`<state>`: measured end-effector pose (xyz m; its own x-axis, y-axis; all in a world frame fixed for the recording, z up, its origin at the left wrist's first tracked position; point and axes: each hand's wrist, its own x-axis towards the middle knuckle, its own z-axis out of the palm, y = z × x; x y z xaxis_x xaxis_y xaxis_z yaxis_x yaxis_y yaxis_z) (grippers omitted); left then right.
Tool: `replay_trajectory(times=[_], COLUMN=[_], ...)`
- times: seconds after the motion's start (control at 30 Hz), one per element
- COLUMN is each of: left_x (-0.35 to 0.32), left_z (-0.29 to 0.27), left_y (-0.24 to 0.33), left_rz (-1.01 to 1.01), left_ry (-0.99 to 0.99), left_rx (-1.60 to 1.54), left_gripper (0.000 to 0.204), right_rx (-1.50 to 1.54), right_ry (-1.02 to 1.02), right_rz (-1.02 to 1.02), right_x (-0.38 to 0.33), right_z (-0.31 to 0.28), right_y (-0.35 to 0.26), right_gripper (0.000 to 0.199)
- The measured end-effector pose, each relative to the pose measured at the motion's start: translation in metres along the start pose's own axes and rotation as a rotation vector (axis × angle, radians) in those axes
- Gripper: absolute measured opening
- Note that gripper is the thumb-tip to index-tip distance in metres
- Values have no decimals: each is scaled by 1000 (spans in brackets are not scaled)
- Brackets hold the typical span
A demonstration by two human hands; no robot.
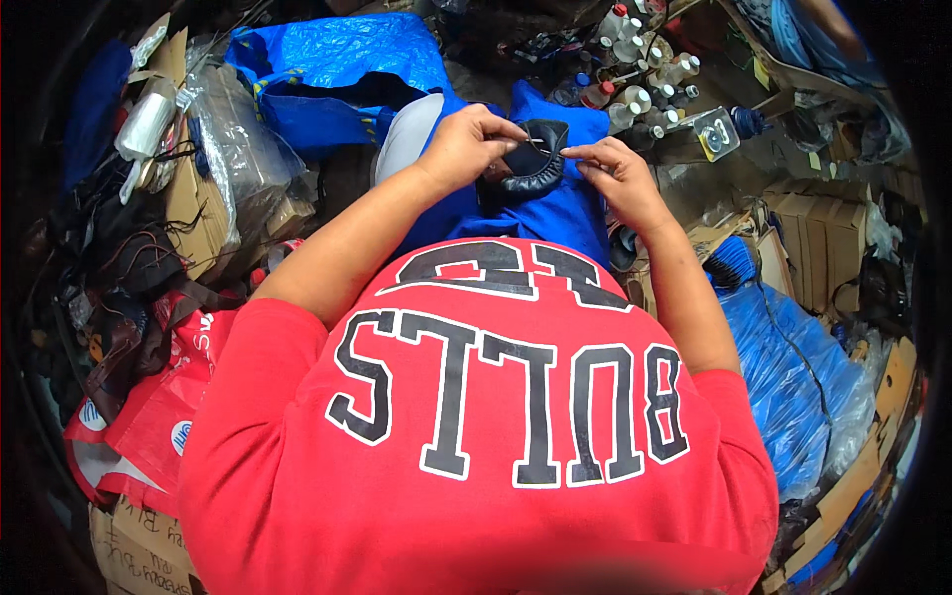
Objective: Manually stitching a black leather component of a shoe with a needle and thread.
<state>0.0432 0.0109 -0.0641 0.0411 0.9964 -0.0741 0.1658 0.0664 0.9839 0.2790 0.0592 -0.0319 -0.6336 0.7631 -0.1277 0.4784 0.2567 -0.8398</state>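
On the blue cloth (555,218) over my lap sits a black leather piece (543,177) with a gathered, puckered edge, like a shoe upper. My left hand (464,147) is at its left side, thumb and forefinger pinched together by a thin light sliver that could be a needle or thread. From the right, my right hand (623,180) reaches the leather's edge with thumb and forefinger close together. Whatever lies between those fingertips is too small to make out. A pale grey rounded thing (402,139) shows beside my left wrist.
Ahead stands a blue bag (337,59). Several small bottles (635,94) cluster at the far right, near a clear container (716,134). Cardboard (193,218) and clear plastic line the left. Blue plastic wrap (783,377) and stacked cardboard boxes (818,238) crowd the right.
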Motion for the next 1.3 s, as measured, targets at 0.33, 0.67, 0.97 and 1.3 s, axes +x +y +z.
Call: replay_trajectory(times=[0.33,0.67,0.97,1.3], left_x=[-1,3,5,16], left_z=[3,6,5,7], left_y=[5,5,1,6], left_rz=[-74,-49,-39,0], left_ry=[-95,-99,-87,-186], left_rx=[-43,65,132,201], left_gripper=[14,14,16,16], right_rx=[50,48,41,122], right_ry=[-62,-72,-87,-200], right_rz=[-9,-17,-2,17], right_x=[17,19,18,19], right_z=[-8,-8,-11,-13], right_y=[6,13,6,12], right_gripper=[19,20,21,27])
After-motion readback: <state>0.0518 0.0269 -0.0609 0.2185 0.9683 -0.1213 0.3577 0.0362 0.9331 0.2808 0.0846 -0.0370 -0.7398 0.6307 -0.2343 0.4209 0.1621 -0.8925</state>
